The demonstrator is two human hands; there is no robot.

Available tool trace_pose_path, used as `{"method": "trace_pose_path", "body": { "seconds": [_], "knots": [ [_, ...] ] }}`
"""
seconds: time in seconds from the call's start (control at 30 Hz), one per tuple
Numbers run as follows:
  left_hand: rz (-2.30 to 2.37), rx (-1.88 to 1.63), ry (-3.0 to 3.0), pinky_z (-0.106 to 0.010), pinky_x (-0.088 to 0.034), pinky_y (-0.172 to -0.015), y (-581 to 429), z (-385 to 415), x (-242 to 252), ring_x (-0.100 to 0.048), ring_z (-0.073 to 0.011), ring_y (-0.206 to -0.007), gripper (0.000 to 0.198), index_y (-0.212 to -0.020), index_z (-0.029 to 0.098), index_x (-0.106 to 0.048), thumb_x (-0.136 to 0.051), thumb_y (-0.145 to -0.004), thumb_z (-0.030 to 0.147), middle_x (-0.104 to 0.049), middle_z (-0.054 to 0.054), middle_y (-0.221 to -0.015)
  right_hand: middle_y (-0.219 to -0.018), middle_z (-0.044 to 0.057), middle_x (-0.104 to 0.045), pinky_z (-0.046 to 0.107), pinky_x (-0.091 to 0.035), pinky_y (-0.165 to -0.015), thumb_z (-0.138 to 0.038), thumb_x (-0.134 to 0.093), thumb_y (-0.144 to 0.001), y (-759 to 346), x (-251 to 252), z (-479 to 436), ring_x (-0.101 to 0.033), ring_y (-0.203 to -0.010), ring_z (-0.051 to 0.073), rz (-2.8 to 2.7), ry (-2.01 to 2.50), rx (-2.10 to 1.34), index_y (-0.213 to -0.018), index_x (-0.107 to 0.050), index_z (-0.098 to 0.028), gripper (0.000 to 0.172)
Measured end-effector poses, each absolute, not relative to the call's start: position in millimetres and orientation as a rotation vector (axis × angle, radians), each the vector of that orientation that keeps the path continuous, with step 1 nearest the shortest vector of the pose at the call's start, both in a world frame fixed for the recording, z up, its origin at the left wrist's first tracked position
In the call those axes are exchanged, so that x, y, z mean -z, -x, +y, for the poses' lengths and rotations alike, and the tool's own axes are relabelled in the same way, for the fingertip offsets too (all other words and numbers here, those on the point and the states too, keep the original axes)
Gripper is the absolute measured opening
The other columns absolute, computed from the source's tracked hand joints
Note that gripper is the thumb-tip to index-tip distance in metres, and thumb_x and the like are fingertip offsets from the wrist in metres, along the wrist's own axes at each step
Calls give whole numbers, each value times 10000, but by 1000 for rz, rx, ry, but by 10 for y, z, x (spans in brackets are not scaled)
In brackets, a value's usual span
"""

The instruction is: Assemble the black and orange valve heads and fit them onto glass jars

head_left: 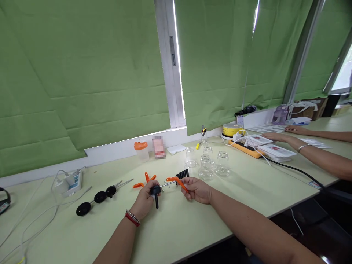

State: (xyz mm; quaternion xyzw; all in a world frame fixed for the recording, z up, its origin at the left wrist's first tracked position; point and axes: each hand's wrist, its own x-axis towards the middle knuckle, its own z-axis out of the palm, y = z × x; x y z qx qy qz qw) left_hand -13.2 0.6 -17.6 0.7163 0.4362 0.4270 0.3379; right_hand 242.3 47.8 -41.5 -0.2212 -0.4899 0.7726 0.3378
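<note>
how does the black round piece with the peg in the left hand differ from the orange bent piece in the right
Colour: the black round piece with a peg is dark; the orange bent piece is bright.
Shape: the black piece has a thick round body; the orange piece is slender and angled.
Holder: the left hand has the black piece, the right hand the orange one.
Shared: both are gripped, a thin silver rod between them.

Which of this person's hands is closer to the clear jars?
The right hand: it is just in front of the clear jars, holding an orange piece. The left hand, farther off to the left, holds a black part.
</note>
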Motion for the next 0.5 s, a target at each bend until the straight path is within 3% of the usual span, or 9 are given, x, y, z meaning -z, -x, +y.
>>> {"method": "trace_pose_path", "body": {
  "seconds": [0.17,0.33,0.5],
  "knots": [
    [1175,-1109,-1868,-344,-481,-793,22,-39,175,-580,-169,-819,407,-1035,206,-509,-429,-671,42,-589,-39,-932,-592,-27,-599,230,-264,-462,-320,-739,-692,-2412,424,477,-420,-405,68,-1282,565,-2050,-1002,-555,-178,388],
    [1305,-1036,-1906,-403,-496,-828,-40,-46,226,-621,-211,-862,526,-1230,198,-495,-464,-715,96,-603,-93,-1065,-578,-38,-585,223,-214,-452,-323,-705,-727,-2415,473,504,-364,-393,61,-1344,514,-2076,-1191,-506,-206,518],
    [1359,-1065,-1952,-417,-497,-841,-23,-28,226,-614,-253,-935,473,-1179,180,-585,-489,-721,112,-650,-103,-1011,-597,-27,-578,224,-211,-452,-320,-692,-732,-2419,443,478,-350,-407,55,-1366,487,-2088,-1199,-532,-180,513]
  ]
}}
